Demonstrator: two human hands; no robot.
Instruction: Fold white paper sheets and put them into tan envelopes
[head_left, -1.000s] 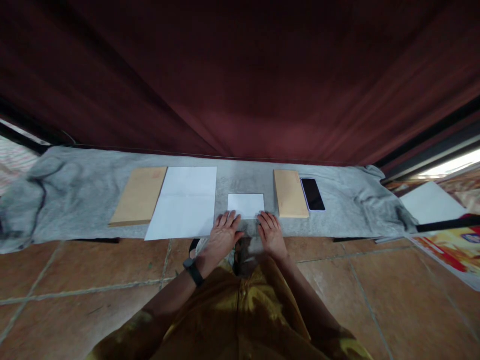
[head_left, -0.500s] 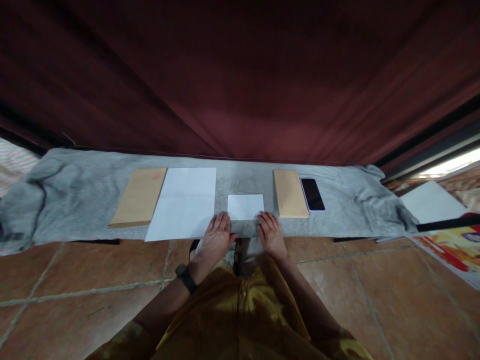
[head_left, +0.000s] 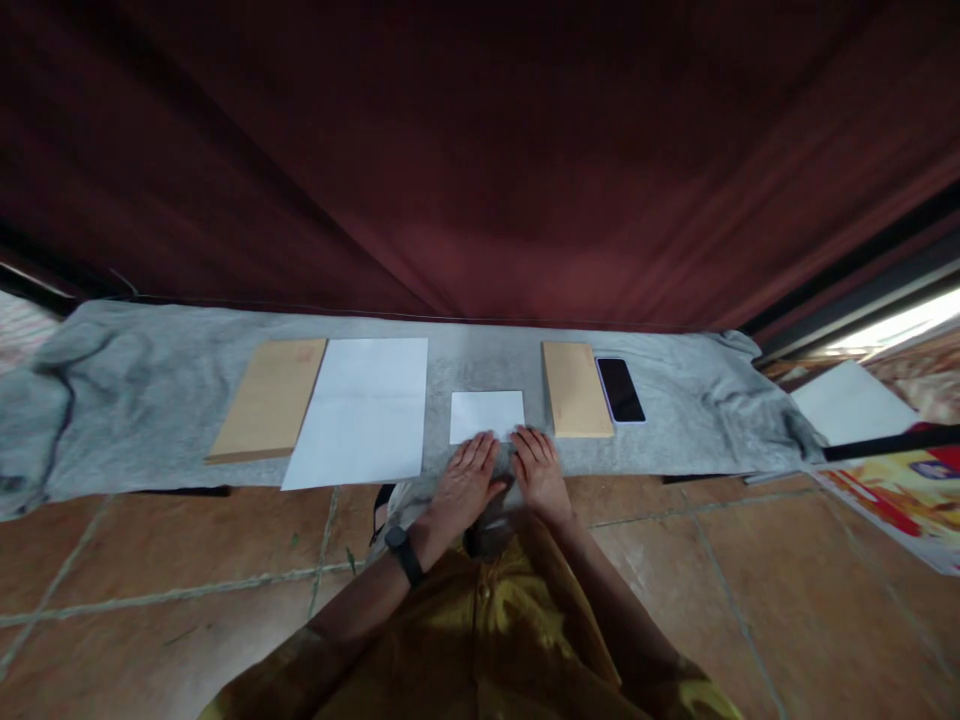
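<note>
A small folded white paper [head_left: 487, 414] lies on the grey cloth [head_left: 142, 380] in front of me. My left hand [head_left: 466, 482] lies flat with its fingers stretched out, the fingertips on the paper's near edge. My right hand [head_left: 538, 470] rests flat beside it, fingers spread, touching the paper's near right corner. A black band sits on my left wrist. Neither hand holds anything.
A large white sheet [head_left: 362, 408] and a brown envelope [head_left: 270, 398] lie to the left. Another brown envelope [head_left: 574, 388] and a black phone [head_left: 620, 389] lie to the right. A dark red curtain [head_left: 480, 160] hangs behind. Papers [head_left: 855, 402] sit on the tiled floor at right.
My left hand slid right, from beside the large sheet to the small paper's near edge, close to my right hand. The right hand has hardly moved.
</note>
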